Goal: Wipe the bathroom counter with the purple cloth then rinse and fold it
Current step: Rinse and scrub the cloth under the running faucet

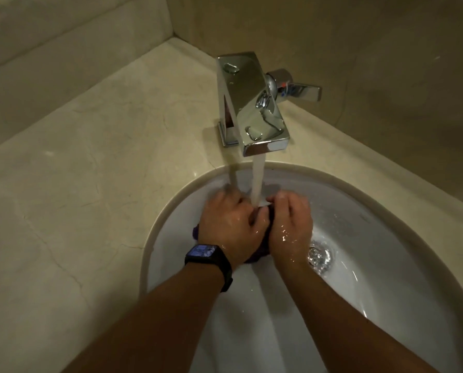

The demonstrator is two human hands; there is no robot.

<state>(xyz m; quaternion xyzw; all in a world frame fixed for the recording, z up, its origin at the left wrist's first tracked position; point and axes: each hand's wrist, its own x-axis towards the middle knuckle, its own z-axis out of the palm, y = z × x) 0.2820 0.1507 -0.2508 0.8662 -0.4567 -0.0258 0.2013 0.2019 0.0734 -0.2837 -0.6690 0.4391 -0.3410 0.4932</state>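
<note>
The purple cloth [264, 244] is bunched up between both hands over the white sink basin [386, 238]. Only small folds of it show, between the palms and at the left by my wrist. My left hand [229, 224], with a dark watch on the wrist, grips the cloth from the left. My right hand [291, 227] grips it from the right, fingers curled round it. A stream of water [258, 181] runs from the chrome faucet [252, 109] down onto the cloth between my hands. Both hands are wet.
The beige marble counter [77, 197] surrounds the basin on the left and behind. The faucet lever [303, 91] points right. The drain [319, 255] lies right of my right hand with water flowing into it. Beige walls meet in a corner behind the faucet.
</note>
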